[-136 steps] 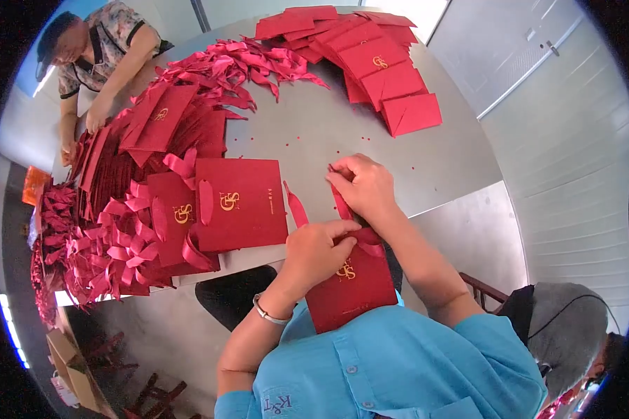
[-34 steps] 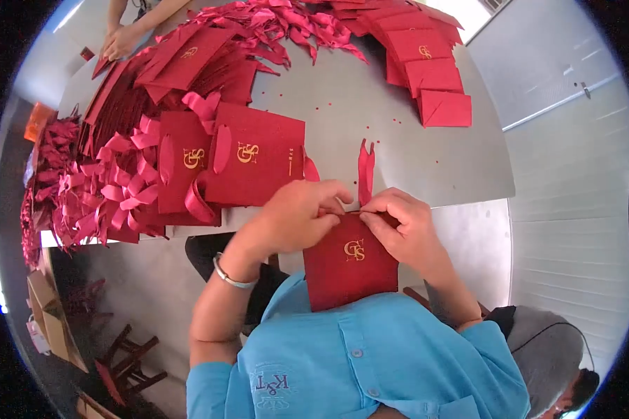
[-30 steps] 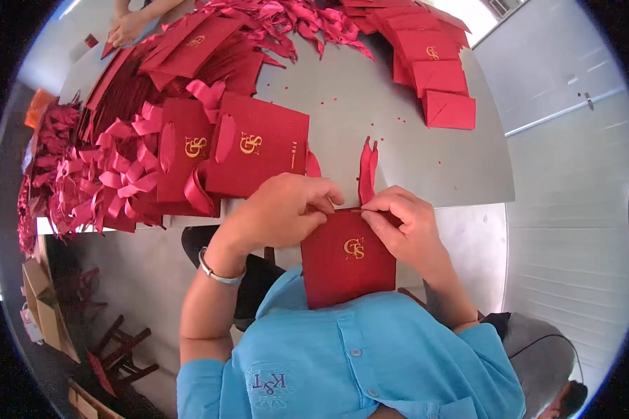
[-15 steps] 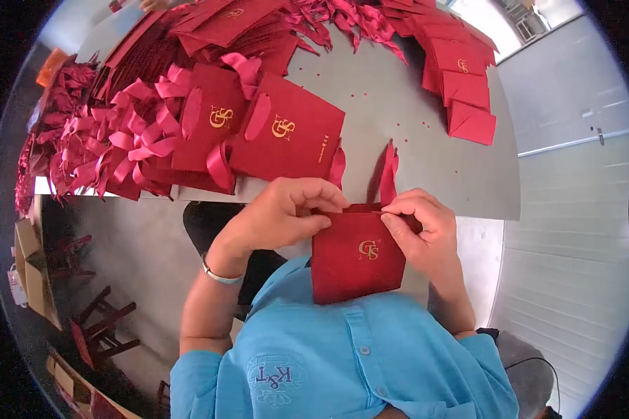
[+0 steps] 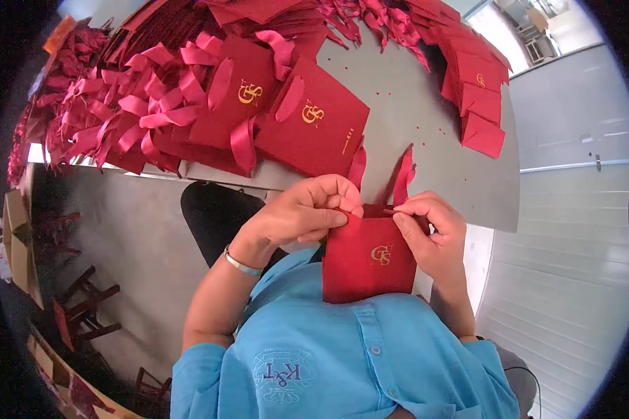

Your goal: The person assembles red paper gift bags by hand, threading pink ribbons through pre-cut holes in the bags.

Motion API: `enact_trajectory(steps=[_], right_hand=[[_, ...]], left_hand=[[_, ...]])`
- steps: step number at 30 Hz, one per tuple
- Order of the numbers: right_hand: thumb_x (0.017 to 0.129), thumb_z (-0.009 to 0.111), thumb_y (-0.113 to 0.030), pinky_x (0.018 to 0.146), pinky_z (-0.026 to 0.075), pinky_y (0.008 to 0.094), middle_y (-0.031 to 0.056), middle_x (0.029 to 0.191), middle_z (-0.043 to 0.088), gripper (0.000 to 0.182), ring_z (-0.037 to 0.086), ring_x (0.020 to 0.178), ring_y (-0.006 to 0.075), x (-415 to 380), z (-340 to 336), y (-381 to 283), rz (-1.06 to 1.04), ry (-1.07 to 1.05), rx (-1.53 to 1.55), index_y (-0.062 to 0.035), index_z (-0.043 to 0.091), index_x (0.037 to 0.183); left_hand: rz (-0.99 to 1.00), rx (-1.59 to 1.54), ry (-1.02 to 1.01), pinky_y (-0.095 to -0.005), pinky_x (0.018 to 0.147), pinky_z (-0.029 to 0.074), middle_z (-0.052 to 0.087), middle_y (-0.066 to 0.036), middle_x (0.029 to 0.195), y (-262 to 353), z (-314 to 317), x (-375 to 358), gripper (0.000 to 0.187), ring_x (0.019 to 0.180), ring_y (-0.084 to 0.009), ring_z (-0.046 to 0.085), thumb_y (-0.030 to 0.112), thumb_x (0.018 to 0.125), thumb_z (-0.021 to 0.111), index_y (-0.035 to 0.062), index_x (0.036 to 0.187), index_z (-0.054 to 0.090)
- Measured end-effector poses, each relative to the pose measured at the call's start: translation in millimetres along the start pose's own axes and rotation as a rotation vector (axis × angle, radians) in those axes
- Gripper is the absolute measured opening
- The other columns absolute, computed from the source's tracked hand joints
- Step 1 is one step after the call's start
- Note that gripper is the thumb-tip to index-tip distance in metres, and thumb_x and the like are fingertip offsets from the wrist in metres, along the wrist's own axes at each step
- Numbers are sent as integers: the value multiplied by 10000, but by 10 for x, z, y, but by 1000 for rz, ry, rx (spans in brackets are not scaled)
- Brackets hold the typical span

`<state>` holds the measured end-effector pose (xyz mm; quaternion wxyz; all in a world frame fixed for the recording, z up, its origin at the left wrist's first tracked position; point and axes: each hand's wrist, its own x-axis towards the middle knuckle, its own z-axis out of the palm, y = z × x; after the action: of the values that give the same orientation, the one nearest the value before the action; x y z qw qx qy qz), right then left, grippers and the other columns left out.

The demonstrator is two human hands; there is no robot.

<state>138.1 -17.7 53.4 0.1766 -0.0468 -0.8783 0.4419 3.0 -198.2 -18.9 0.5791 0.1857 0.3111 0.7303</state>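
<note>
A small dark red paper bag (image 5: 369, 260) with a gold GTS logo hangs upright at the table's near edge, against the blue shirt. My left hand (image 5: 302, 213) pinches its top left corner between thumb and fingers. The top right corner is pinched by my right hand (image 5: 432, 227), with a thin dark piece between thumb and forefinger. A pink ribbon (image 5: 402, 174) rises from behind the bag's opening onto the table, and another ribbon (image 5: 357, 166) lies near my left fingertips. The inside of the bag is mostly hidden.
Finished-looking red bags (image 5: 314, 115) with ribbon handles pile up on the left of the grey table (image 5: 426, 105). More red bags (image 5: 483, 105) lie overlapped at the right. Loose ribbons (image 5: 377, 17) are at the back. Small red bits dot the tabletop. Wooden stools (image 5: 84, 307) stand lower left.
The view has shifted, so the table and piles appear turned slightly. Both hands still pinch the bag's top edge; the left fingers have lifted slightly at its corner.
</note>
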Motion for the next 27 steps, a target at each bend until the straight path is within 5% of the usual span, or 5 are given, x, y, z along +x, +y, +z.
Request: enact_trajectory(steps=[12, 15, 17, 24, 27], right_hand=[[754, 686, 48, 519, 364, 203, 49, 753, 600, 97, 494, 592, 71, 51, 125, 11, 1, 7, -89, -5, 636, 819], [762, 705, 10, 572, 456, 264, 87, 771, 622, 91, 586, 666, 162, 56, 147, -7, 36, -19, -118, 0, 631, 814], [756, 686, 49, 513, 359, 206, 42, 751, 591, 95, 473, 577, 67, 68, 168, 33, -12, -11, -101, -5, 633, 813], [757, 686, 55, 511, 354, 202, 37, 758, 592, 95, 463, 579, 54, 80, 165, 41, -6, -13, -92, -4, 633, 809], [759, 704, 16, 552, 454, 263, 78, 762, 613, 92, 582, 645, 153, 84, 149, 5, 20, -16, -130, -3, 631, 812]], left_hand=[[41, 32, -82, -147, 336, 278, 666, -68, 999, -16, -68, 6, 269, 424, 6, 410, -91, 847, 537, 7, 1095, 499], [47, -9, -113, -141, 344, 275, 665, -64, 1004, -37, -109, 10, 285, 434, 11, 413, -99, 835, 534, 10, 1096, 500], [49, -27, -121, -138, 348, 275, 665, -62, 1007, -37, -111, 12, 293, 439, 13, 414, -105, 829, 531, 14, 1096, 502], [51, 51, -56, -129, 370, 293, 667, -43, 993, -39, -62, 25, 348, 545, 18, 495, -113, 765, 631, 39, 1059, 525], [56, 103, 14, -131, 389, 313, 662, -22, 973, -40, -12, -4, 349, 589, 22, 508, -87, 760, 666, 52, 1051, 534]])
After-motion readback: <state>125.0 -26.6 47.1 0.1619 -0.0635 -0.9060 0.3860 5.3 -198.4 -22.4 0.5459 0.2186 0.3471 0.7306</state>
